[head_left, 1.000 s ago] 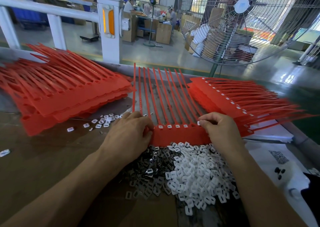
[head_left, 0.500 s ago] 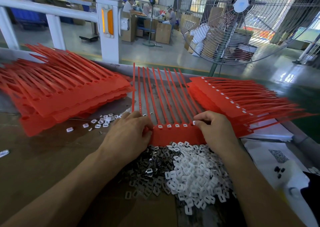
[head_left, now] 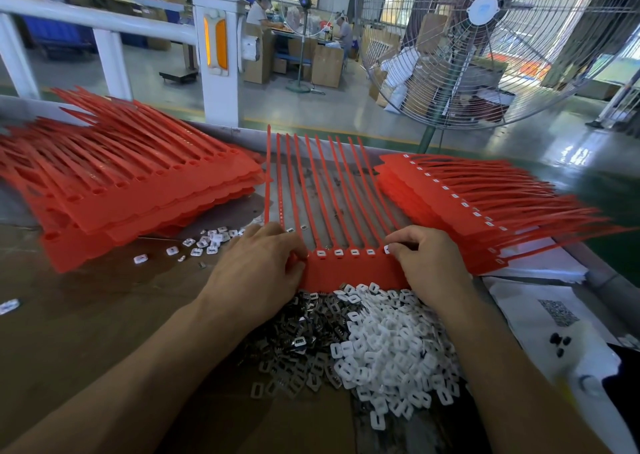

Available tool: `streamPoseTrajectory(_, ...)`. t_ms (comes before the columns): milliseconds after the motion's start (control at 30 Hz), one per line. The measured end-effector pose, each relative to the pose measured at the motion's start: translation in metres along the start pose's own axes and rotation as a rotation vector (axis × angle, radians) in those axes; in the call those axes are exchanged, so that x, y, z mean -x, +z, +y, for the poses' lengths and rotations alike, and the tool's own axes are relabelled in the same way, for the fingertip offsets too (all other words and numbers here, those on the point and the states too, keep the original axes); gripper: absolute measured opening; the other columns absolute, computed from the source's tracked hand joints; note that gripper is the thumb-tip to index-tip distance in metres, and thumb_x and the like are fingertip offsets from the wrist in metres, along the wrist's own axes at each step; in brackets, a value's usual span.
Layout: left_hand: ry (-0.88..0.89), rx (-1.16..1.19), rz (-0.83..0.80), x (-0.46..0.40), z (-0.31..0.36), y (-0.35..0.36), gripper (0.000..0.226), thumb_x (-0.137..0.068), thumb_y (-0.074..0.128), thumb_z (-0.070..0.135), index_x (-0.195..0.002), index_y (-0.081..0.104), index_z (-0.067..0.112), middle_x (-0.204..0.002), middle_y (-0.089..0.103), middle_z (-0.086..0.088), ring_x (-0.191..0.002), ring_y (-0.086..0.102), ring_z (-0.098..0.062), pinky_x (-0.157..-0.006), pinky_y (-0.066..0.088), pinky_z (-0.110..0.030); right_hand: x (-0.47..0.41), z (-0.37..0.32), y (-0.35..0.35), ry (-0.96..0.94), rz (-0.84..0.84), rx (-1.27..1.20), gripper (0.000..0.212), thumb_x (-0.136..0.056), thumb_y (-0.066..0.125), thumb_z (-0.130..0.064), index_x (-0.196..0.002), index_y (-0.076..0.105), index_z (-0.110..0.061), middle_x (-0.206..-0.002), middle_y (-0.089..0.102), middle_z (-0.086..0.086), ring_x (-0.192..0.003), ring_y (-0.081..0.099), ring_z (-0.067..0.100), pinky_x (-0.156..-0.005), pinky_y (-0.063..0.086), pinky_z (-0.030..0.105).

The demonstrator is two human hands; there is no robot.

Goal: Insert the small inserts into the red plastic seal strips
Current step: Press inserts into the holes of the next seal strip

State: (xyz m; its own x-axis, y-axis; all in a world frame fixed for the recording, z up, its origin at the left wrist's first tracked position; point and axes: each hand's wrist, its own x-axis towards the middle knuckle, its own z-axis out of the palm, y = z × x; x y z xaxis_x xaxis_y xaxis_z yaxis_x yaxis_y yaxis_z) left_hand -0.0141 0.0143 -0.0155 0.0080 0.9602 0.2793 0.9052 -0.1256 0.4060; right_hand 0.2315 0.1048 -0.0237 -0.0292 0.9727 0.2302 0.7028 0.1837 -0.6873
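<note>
A red seal strip sheet point(head_left: 349, 271) lies flat in front of me, its thin tails fanning away. Several white inserts point(head_left: 346, 252) sit in the sockets along its band. My left hand point(head_left: 258, 273) rests curled on the sheet's left end and covers the sockets there. My right hand point(head_left: 429, 263) is curled over the right end, and its fingertips pinch a white insert at a socket. Loose white inserts point(head_left: 391, 346) and dark metal inserts point(head_left: 304, 335) are heaped just below the sheet.
A stack of red sheets with bare sockets point(head_left: 121, 190) lies at the left, a stack with white inserts fitted point(head_left: 467, 207) at the right. Scattered white inserts point(head_left: 207, 242) lie near the left stack. White papers point(head_left: 554, 315) sit at right. A large fan point(head_left: 485, 37) stands behind.
My right hand has slid a little leftward along the band of sockets with the white insert at its fingertips. My left hand has stayed in place.
</note>
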Motion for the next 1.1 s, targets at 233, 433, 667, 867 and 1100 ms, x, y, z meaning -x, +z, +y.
streamPoseTrajectory(233, 0.001, 0.001, 0.001, -0.0002, 0.0001, 0.0003, 0.021, -0.096, 0.058, 0.037, -0.115, 0.067, 0.037, -0.115, 0.057, 0.012, -0.117, 0.049, -0.014, -0.104, 0.042, -0.041, 0.0, -0.0006, 0.0003, -0.012, -0.032, 0.044, 0.012, -0.097, 0.069, -0.021, -0.104, 0.079, -0.025, -0.093, 0.068, -0.017, -0.085, 0.057, -0.01, -0.067, 0.037, 0.007)
streamPoseTrajectory(433, 0.0, 0.007, 0.007, 0.0, 0.0005, 0.0004, 0.021, -0.096, 0.058, 0.036, -0.115, 0.068, 0.036, -0.116, 0.057, 0.013, -0.119, 0.048, -0.013, -0.105, 0.041, -0.041, 0.0008, -0.0043, 0.0, -0.033, -0.022, 0.083, 0.015, -0.096, 0.069, -0.019, -0.104, 0.08, -0.023, -0.099, 0.073, -0.011, -0.087, 0.06, 0.0, -0.07, 0.035, 0.004)
streamPoseTrajectory(667, 0.001, 0.005, 0.001, 0.0004, 0.0008, -0.0002, 0.022, -0.097, 0.057, 0.037, -0.116, 0.067, 0.036, -0.117, 0.056, 0.013, -0.119, 0.046, -0.012, -0.106, 0.041, -0.039, 0.0038, -0.0054, -0.0004, -0.02, -0.052, 0.073, 0.021, -0.1, 0.065, -0.018, -0.114, 0.08, -0.021, -0.119, 0.074, -0.006, -0.103, 0.06, 0.004, -0.087, 0.044, 0.02)
streamPoseTrajectory(867, 0.003, 0.005, 0.002, 0.0002, 0.0001, -0.0002, 0.022, -0.096, 0.058, 0.037, -0.116, 0.067, 0.036, -0.117, 0.056, 0.013, -0.119, 0.047, -0.012, -0.106, 0.041, -0.041, 0.0044, -0.006, 0.0005, -0.025, -0.016, 0.081, 0.024, -0.097, 0.069, -0.017, -0.119, 0.077, -0.02, -0.116, 0.075, -0.005, -0.1, 0.062, 0.005, -0.086, 0.044, 0.019)
streamPoseTrajectory(1100, 0.008, 0.004, 0.005, 0.0003, 0.0002, -0.0002, 0.022, -0.097, 0.058, 0.036, -0.116, 0.067, 0.035, -0.117, 0.056, 0.012, -0.119, 0.047, -0.012, -0.106, 0.041, -0.04, 0.0057, -0.0072, 0.0015, -0.013, 0.004, 0.098, 0.014, -0.096, 0.071, -0.018, -0.107, 0.079, -0.021, -0.09, 0.065, -0.017, -0.084, 0.059, -0.003, -0.071, 0.038, 0.007)
